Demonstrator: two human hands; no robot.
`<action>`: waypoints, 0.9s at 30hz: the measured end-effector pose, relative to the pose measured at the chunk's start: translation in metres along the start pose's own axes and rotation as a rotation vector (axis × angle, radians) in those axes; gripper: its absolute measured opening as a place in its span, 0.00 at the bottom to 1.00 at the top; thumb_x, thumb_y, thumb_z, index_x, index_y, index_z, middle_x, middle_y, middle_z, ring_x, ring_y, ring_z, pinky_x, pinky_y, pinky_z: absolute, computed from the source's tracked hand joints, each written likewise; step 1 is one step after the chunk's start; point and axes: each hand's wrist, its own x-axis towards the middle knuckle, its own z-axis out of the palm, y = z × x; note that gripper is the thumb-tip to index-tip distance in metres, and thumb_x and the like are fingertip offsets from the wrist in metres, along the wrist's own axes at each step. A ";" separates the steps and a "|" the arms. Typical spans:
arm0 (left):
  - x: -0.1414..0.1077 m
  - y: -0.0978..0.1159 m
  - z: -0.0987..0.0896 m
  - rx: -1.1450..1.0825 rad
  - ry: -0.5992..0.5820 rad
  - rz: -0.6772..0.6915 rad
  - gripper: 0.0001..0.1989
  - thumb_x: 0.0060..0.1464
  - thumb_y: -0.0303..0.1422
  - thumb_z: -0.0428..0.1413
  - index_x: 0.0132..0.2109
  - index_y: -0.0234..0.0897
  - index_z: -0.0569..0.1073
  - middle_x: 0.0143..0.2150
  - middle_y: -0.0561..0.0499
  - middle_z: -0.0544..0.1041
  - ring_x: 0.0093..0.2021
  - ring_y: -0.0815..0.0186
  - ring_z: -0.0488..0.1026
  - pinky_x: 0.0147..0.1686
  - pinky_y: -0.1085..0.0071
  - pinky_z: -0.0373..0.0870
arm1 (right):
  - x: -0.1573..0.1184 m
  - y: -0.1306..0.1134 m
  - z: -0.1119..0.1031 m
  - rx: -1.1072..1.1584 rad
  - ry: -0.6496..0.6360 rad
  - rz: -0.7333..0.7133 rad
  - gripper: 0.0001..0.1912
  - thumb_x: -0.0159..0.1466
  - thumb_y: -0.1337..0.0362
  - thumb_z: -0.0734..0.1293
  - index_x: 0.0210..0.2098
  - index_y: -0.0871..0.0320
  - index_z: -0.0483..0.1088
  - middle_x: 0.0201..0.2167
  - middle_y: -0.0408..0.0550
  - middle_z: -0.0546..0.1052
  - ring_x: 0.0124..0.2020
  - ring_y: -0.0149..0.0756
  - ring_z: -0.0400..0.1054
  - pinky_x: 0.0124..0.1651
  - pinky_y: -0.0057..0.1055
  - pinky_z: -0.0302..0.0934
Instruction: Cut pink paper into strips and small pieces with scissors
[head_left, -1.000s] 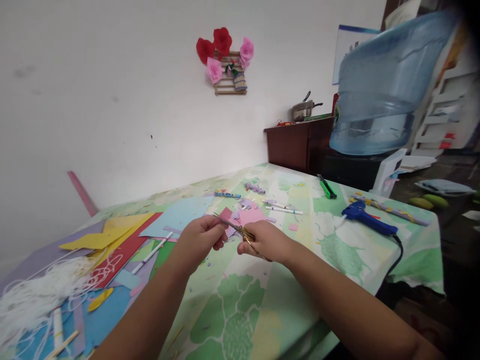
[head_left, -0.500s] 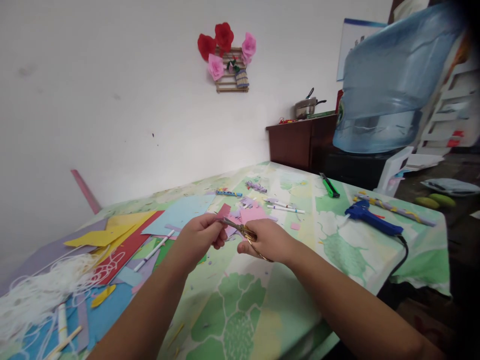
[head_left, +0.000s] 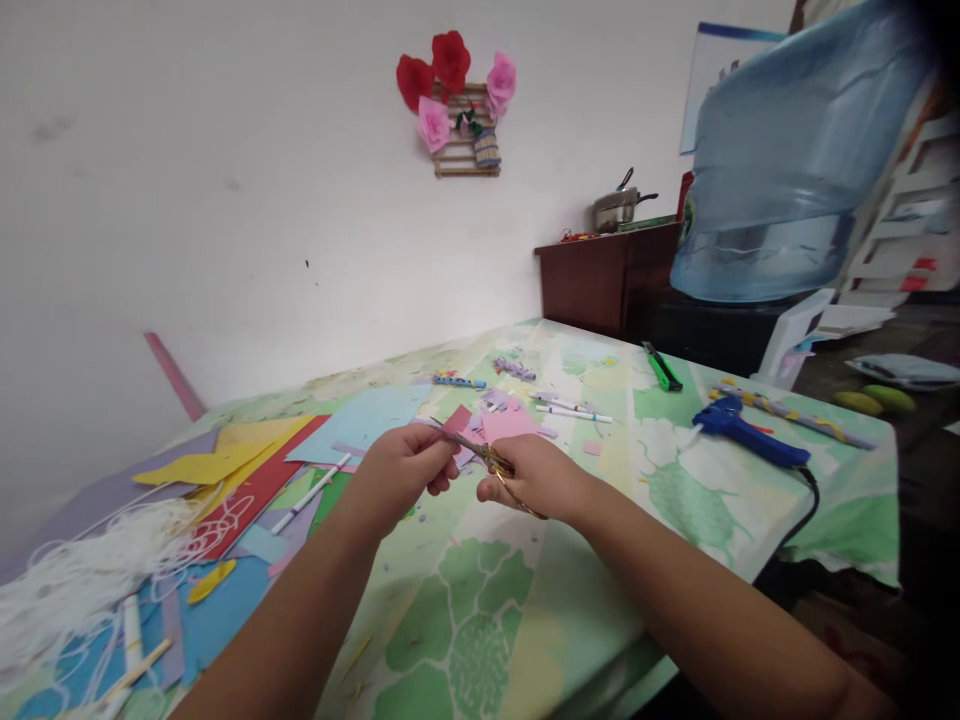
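Scissors with gold handles (head_left: 496, 464) are in my right hand (head_left: 536, 478), its fingers closed round the loops. Their blades point left, toward a small pink strip of paper (head_left: 457, 420). My left hand (head_left: 409, 470) pinches that strip between thumb and fingers, and its upper end sticks up past the blades. The blades lie across the paper close to my left fingertips. Just beyond the scissors, pink and purple paper scraps (head_left: 508, 422) lie in a loose pile on the table.
A tangle of white string (head_left: 90, 580) and coloured paper sheets (head_left: 255, 480) cover the left side. Toward the right lie a blue glue gun (head_left: 750, 432) with its cord, a green utility knife (head_left: 661, 367) and a wrapped stick (head_left: 802, 415). White paper sticks (head_left: 574, 412) rest behind the scraps.
The scissor blades have parted slightly and now lie across the pink strip. Both hands stay almost in place, while the whole view has shifted a little.
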 end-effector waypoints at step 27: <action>-0.004 0.004 0.004 0.166 0.119 0.024 0.09 0.42 0.35 0.46 0.20 0.37 0.64 0.16 0.57 0.63 0.17 0.73 0.60 0.16 0.77 0.56 | 0.001 0.002 0.004 -0.010 0.036 -0.063 0.23 0.50 0.44 0.55 0.22 0.60 0.59 0.17 0.40 0.59 0.19 0.25 0.50 0.21 0.22 0.40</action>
